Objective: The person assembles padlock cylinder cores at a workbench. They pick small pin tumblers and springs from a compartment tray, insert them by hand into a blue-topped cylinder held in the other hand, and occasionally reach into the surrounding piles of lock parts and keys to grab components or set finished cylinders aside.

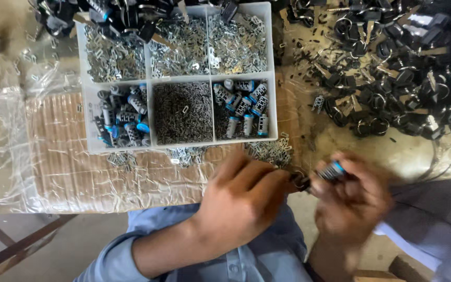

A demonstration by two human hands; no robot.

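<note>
- White plastic divided tray [275,104] sitting on crinkly film-wrapped table, holding shiny metal bits.
- Left hand [241,201] curling around small dark part [301,181]; grip blurred, can't tell.
- Right hand [353,201] pinching ribbed metal cylinder w/ blue end [331,170], in front of chest.
- Black keyed parts pile [392,62] lying far right.

Both hands sit low in the picture, a little right of the middle, close together and almost touching. The left hand [243,201] shows its back to us. Its fingers are bent and curl toward the right. Its arm comes up from the bottom left of the picture, bare near the wrist, with a light blue sleeve pushed up lower down. The right hand [353,201] is blurry. Its fingers are bent and pinched together at the top, near the left hand. Its wrist goes down to the bottom edge.
</note>
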